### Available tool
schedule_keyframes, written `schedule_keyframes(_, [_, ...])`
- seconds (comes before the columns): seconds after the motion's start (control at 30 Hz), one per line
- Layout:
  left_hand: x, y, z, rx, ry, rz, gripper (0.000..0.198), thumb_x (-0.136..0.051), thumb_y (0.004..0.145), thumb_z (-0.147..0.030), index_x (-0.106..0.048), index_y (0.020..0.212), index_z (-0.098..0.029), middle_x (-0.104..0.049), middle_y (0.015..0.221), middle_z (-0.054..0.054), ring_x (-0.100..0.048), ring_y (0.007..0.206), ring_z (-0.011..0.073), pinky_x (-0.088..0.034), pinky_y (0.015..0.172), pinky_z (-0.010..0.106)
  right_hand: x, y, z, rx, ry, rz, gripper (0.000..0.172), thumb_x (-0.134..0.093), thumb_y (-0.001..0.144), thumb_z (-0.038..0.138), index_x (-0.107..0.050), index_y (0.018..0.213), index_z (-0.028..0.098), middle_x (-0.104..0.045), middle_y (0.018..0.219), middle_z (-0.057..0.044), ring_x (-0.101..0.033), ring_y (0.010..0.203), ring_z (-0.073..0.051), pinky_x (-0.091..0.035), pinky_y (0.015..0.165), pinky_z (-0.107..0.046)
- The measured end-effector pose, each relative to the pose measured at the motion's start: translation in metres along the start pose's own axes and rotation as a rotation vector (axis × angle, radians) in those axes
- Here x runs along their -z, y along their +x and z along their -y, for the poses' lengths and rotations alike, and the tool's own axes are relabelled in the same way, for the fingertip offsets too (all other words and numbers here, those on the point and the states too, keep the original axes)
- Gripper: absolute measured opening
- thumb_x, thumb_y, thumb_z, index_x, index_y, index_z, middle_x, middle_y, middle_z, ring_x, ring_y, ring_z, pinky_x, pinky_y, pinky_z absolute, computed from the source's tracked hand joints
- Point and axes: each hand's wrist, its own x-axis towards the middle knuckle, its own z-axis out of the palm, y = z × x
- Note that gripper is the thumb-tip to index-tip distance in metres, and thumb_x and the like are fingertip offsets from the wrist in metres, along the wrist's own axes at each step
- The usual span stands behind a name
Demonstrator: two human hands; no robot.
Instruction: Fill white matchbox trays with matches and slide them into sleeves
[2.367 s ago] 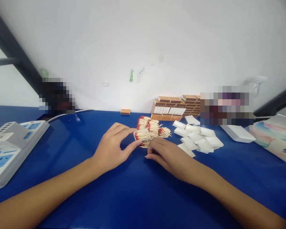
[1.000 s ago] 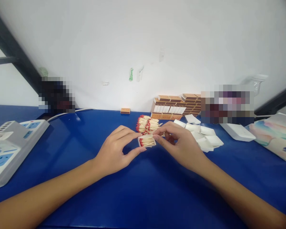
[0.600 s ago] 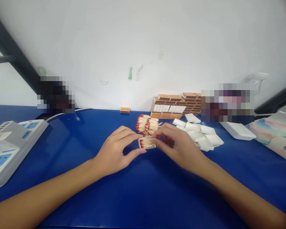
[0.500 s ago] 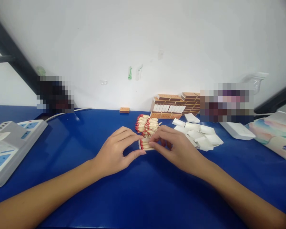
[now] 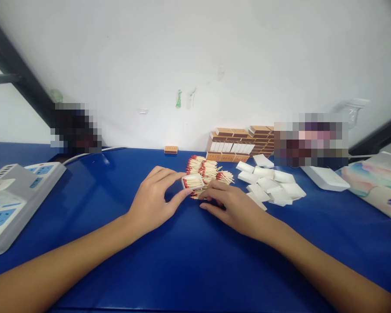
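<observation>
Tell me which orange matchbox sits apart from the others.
The lone matchbox on the blue table near the wall, beyond the left hand; the other orange ones are in the stack to its right.

I've got a glossy blue surface (image 5: 182,269) running wide! Red-tipped matches (image 5: 208,168) heaped mid-surface, white trays (image 5: 265,184) scattered just right of them, stacked matchboxes (image 5: 230,157) behind, and one lone orange matchbox (image 5: 171,150) at the back. Far left, a power strip (image 5: 23,204); far right, a white box (image 5: 326,178) beside a pastel-patterned packet (image 5: 371,187).
</observation>
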Motion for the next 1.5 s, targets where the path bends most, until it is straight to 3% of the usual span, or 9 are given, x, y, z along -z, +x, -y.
schedule_keyframes(0.47, [0.001, 0.000, -0.003, -0.035, -0.045, -0.018, 0.029, -0.071, 0.097, -0.034, -0.070, 0.121, -0.020, -0.075, 0.109, 0.007, -0.065, 0.101, 0.0224, -0.057, 0.091, 0.042, -0.009, 0.005, -0.008, 0.010, -0.005, -0.046, 0.011, -0.058, 0.104, 0.023, -0.067, 0.097, 0.020, -0.062, 0.094, -0.005, -0.060, 0.083, -0.018, -0.048, 0.074, -0.031])
schedule_keyframes(0.8, [0.001, 0.000, -0.003, -0.028, -0.041, -0.012, 0.029, -0.071, 0.097, -0.036, -0.070, 0.121, -0.020, -0.075, 0.109, 0.008, -0.065, 0.101, 0.0231, -0.057, 0.090, 0.043, 0.005, 0.000, -0.006, -0.109, 0.028, 0.109, 0.015, -0.058, 0.105, 0.029, -0.060, 0.092, 0.021, -0.063, 0.097, -0.005, -0.059, 0.083, -0.018, -0.047, 0.073, -0.032])
schedule_keyframes(1.5, [-0.001, 0.000, 0.000, -0.025, -0.043, 0.024, 0.031, -0.073, 0.096, -0.037, -0.071, 0.120, -0.018, -0.075, 0.108, 0.007, -0.065, 0.100, 0.0217, -0.056, 0.091, 0.042, 0.015, -0.002, 0.004, -0.171, -0.013, 0.226, 0.015, -0.053, 0.106, 0.027, -0.056, 0.092, 0.022, -0.065, 0.098, -0.006, -0.061, 0.083, -0.021, -0.048, 0.072, -0.034])
